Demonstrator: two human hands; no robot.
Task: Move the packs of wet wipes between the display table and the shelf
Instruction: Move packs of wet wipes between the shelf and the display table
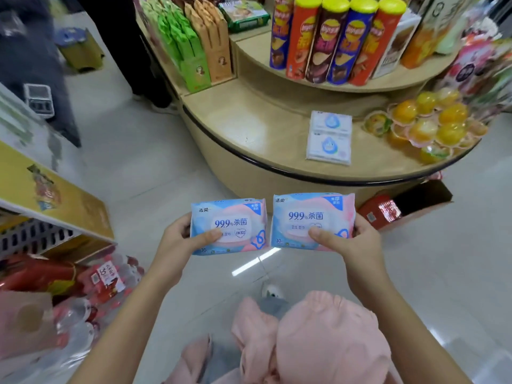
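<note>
My left hand [181, 235] grips a blue and pink pack of wet wipes [235, 220], thumb on its front. My right hand [352, 239] holds a second, matching pack [307, 210] the same way. Both packs hang side by side over the floor, in front of the round wooden display table [249, 128]. On the table's lower tier lie two pale white and blue wipe packs [329, 137], one behind the other.
Chip tubes [332, 40] stand on the table's upper tier, green and tan boxes [199, 45] at its left, jelly cups [426, 126] at its right. A shelf with yellow boxes [52, 195] and bottled water [105, 281] is on my left. A person [33, 65] stands far left.
</note>
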